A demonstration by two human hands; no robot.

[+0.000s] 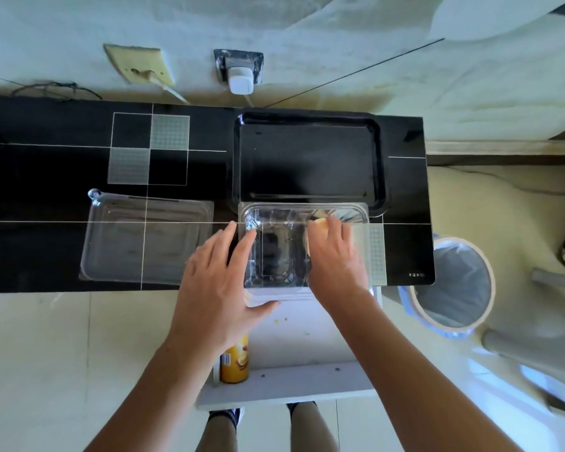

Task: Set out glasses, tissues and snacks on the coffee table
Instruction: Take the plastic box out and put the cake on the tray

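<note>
A clear plastic container [276, 249] sits at the near edge of the black glass coffee table [46, 249]. My left hand [219, 285] rests flat against its left side, fingers spread. My right hand [335, 256] reaches into the container's right part and is closed on pale yellow snack chips [320, 222]. Left of the container, a clear plastic lid [144, 239] lies flat on the table. A yellow chip can [235, 362] stands on a low white shelf [294, 380] below my left wrist.
A black tray [310, 158] lies on the table behind the container. A bin with a plastic liner [454, 282] stands on the floor to the right, next to grey chair legs [529, 350]. Wall sockets with a white plug [240, 80] are behind the table.
</note>
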